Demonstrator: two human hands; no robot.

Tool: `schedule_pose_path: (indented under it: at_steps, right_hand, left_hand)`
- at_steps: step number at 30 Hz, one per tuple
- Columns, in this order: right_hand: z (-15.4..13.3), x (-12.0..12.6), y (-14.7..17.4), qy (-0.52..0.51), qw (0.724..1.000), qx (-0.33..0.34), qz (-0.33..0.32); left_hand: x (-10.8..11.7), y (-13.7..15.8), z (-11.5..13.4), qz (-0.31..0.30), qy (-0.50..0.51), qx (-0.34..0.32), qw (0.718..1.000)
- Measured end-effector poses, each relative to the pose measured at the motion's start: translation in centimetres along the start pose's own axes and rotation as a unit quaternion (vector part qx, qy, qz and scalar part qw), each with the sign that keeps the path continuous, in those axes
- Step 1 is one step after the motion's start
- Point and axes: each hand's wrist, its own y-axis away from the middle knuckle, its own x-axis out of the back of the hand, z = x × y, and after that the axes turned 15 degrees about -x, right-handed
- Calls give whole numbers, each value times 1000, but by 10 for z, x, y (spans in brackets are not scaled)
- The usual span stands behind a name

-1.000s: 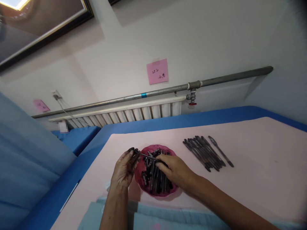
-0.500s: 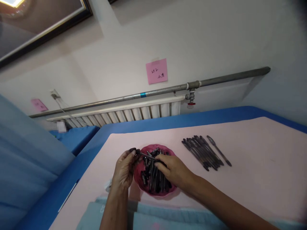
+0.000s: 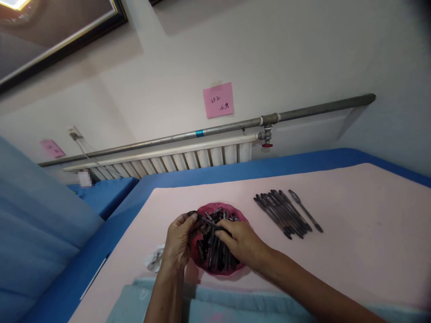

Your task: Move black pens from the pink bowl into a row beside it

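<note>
Above a red scalloped bowl (image 3: 195, 249), a dark pen (image 3: 209, 222) is stretched between my two hands. My left hand (image 3: 179, 235) pinches its left end, where a dark cap shows at the fingertips. My right hand (image 3: 243, 240) grips the other end between thumb and fingers. Loose pen barrels (image 3: 218, 253) and short dark caps fill the bowl below, partly hidden by my hands. To the right, several capped pens (image 3: 283, 214) lie side by side in a slanted row. One more pen (image 3: 305, 210) rests a little apart from that row.
Pink paper (image 3: 353, 215) covers the blue table (image 3: 218, 174). A crumpled white item (image 3: 155, 259) lies left of my left forearm. Behind the table stand a radiator (image 3: 188, 159) and a pipe with a red valve (image 3: 267, 145). A blue curtain (image 3: 40, 237) hangs at the left.
My left hand has moved slightly right, closer to my right hand, and the cap end and barrel now look joined in line. The pens on the paper have not moved.
</note>
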Motion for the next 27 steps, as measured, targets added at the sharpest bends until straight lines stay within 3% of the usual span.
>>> schedule_pose_path:
  at_steps: [13,27]
  right_hand:
    - [-2,-2,0,-25,999,-41,-21]
    - [-2,-4,1,-47,998,-28,-27]
  left_hand:
    - [-4,3,-8,-56,-8,10,998]
    - [1,2,-8,-118,-29,11,992]
